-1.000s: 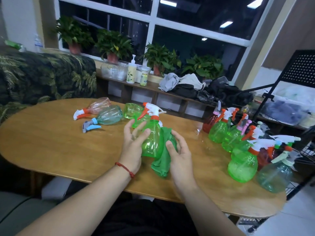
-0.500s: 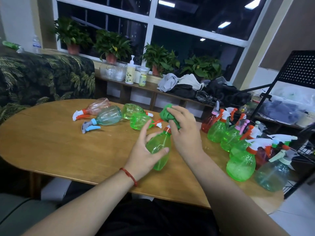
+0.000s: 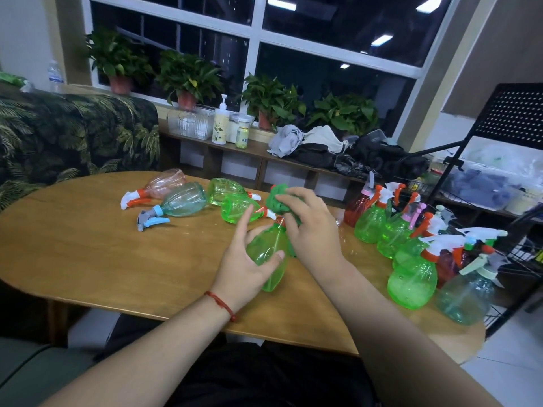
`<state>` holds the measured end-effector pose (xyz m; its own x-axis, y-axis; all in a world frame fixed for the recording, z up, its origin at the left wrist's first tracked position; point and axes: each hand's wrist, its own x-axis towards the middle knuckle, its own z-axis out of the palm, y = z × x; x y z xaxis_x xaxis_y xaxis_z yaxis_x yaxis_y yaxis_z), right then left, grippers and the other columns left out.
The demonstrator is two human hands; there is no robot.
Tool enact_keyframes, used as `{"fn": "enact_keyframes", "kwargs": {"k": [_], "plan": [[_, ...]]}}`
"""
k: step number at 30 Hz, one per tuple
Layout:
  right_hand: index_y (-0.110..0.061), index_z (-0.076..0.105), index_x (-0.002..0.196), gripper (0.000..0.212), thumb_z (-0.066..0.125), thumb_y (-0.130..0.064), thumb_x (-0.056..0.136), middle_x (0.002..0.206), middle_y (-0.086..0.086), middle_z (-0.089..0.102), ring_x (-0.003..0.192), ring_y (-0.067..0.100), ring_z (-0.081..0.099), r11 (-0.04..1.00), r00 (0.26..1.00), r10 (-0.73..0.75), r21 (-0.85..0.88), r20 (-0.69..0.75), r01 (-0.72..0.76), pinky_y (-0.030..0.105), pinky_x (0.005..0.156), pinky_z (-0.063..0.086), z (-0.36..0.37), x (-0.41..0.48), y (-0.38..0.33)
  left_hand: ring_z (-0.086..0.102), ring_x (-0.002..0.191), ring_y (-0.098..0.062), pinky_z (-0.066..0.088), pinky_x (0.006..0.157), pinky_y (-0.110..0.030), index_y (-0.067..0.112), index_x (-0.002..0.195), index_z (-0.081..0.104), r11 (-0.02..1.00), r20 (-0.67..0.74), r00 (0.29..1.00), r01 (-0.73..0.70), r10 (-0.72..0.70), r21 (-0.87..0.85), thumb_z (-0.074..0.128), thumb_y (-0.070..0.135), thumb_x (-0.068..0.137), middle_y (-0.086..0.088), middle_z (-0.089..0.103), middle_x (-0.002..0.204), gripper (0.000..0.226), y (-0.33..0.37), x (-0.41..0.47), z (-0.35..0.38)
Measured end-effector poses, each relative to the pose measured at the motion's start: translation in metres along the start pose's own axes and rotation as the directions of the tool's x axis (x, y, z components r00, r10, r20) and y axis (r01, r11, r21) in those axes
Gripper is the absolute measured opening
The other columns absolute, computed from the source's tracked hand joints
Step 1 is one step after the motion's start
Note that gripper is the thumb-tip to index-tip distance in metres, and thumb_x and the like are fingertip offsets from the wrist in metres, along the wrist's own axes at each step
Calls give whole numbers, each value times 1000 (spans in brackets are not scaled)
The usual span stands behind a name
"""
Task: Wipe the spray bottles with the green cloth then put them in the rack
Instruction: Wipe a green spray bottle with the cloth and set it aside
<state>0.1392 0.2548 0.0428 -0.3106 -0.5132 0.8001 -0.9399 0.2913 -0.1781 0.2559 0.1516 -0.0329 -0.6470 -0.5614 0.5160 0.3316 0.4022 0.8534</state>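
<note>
Left hand point(image 3: 246, 259) grip curled round the bottle point(image 3: 269, 254), tilted over the table point(image 3: 88, 245) centre; right hand point(image 3: 311, 230) grip pinches the bunched cloth point(image 3: 279, 201) on its spray head. Best hold the body firm and twist the cloth round head and neck. Bottle looks empty; rack point(image 3: 523, 259) far right, contents unclear

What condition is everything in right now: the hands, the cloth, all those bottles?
green cloth, bunched up.
tilted bottle, spray head hidden under the green cloth.
left hand, holds the tilted bottle's body.
right hand, grips the green cloth.
four lying bottles, on their sides on the table.
standing bottles, upright at the table's right end.
</note>
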Motion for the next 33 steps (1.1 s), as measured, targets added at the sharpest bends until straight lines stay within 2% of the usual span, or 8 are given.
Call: {"fn": "enact_keyframes", "kwargs": {"k": [4,8,13,21,25,28,30,33], "plan": [[-21,78,124,39,73,-2,89,134,-4,66,123,22,58,986,982,-154,-42,108,160,27,110,42,-11,3,8,57,134,0,40,122,-44,37,166,24,1000,7,1000,18,-18,-1,89,19,85,21,70,133,105,3,1,-1],[-24,77,124,37,69,-3,95,127,-9,70,118,5,65,945,983,163,273,80,-178,25,105,51,-22,15,0,55,138,-2,38,124,-46,37,166,23,1000,48,999,-10,9,9,88,21,87,25,67,137,104,5,-1,-1],[-21,77,124,28,69,-7,102,101,-8,80,79,3,69,626,853,377,580,361,-522,19,72,54,-40,32,6,62,132,-7,48,116,-47,32,166,27,999,83,996,-30,32,-29,88,15,88,19,69,136,100,3,-5,-6],[-22,82,105,25,68,-3,97,90,14,81,88,40,79,658,804,432,467,408,-590,58,87,64,-41,13,22,59,135,-2,48,116,-52,36,162,34,995,-46,998,28,-33,-95,87,14,88,18,70,132,94,3,1,-9],[-29,82,105,26,70,-7,97,95,-2,82,84,19,77,689,851,452,501,266,-523,40,81,64,-43,21,21,60,135,-10,44,118,-52,37,163,30,999,49,999,-19,21,-34,86,16,89,18,69,136,95,3,-2,-2],[-27,81,109,27,68,-5,99,95,-7,81,79,9,72,695,863,402,512,306,-505,25,73,57,-41,24,14,60,135,-8,43,120,-47,33,164,30,999,57,997,-47,47,-14,86,12,88,17,70,136,97,3,-4,-1],[-20,81,111,25,67,-3,99,98,5,81,83,19,76,671,849,397,521,349,-528,31,76,61,-41,23,15,60,135,-6,45,119,-44,30,163,32,998,16,999,-45,46,-42,86,9,88,16,71,135,95,4,-4,-4],[-10,80,108,22,64,2,99,100,24,79,92,47,78,485,779,466,615,419,-622,48,83,63,-45,19,21,61,134,-8,51,113,-44,26,164,31,993,-66,997,-34,26,-114,85,12,90,17,69,134,93,6,-3,-6]]}}
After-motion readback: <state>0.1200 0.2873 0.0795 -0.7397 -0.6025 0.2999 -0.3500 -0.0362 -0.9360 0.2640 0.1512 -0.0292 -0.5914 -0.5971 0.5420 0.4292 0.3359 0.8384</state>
